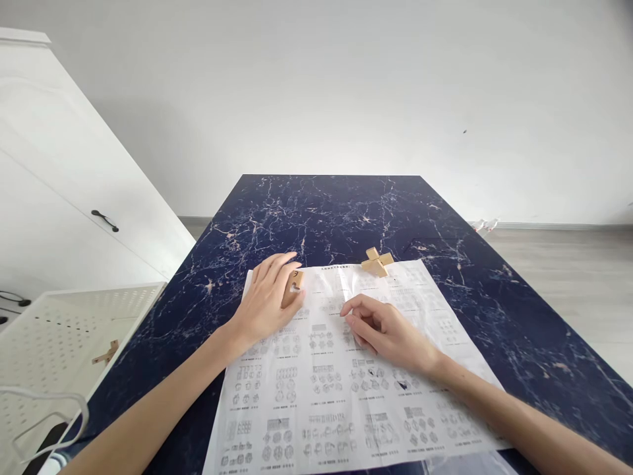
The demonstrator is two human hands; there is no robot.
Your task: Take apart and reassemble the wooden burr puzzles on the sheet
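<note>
At frame centre, a notched wooden puzzle piece (293,287) lies on the instruction sheet (326,396), pinched by the left hand (267,302). The right hand (388,332) rests loosely curled on the sheet, holding nothing. Above it sits an assembled wooden cross puzzle (376,262) on the blue marble table (494,290).

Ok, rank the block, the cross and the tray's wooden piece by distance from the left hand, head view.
1. The block, under fingers of the left hand.
2. The cross, rightward, at the paper edge.
3. The wooden piece, leftward, in the white tray.
</note>
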